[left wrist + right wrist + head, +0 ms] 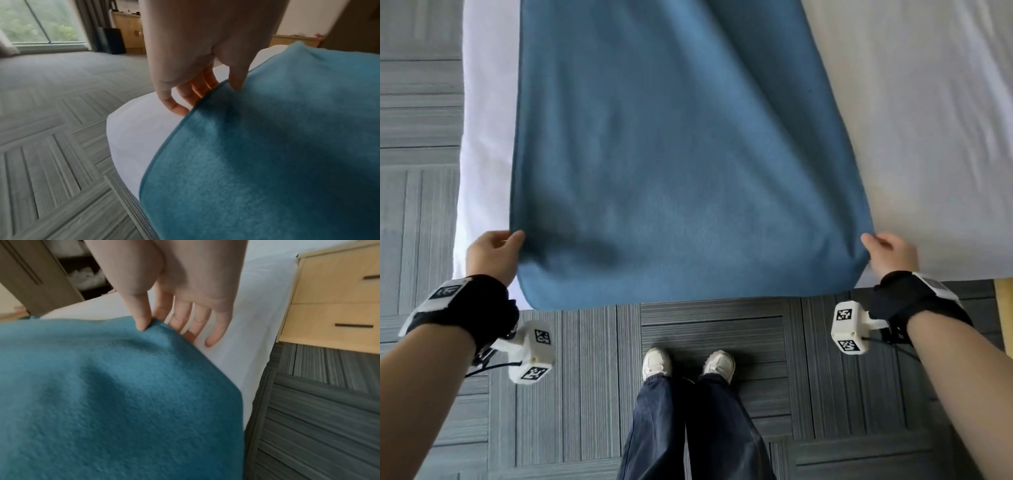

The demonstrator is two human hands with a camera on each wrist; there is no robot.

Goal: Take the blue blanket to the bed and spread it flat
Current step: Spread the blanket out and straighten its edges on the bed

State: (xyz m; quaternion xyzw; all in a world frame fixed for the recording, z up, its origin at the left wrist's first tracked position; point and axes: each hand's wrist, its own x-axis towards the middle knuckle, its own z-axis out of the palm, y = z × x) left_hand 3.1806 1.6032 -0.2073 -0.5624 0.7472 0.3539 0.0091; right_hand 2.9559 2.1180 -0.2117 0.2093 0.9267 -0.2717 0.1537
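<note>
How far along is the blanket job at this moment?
Done: the blue blanket is already on the bed, unfolded lengthwise over the white sheet. In hand: the left hand and right hand each pinch a side edge near the lower corners. Left: folds remain near the top right and the near edge overhangs the bed, so it needs laying flat and releasing.

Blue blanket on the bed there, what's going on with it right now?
A person stands at the edge of the bed with the blue blanket stretched out over the white sheet. The left hand pinches one side edge near a corner, and the right hand pinches the opposite side. The near edge hangs just past the mattress, above the grey floor. A few soft folds remain, so the blanket is not yet fully flat.
</note>
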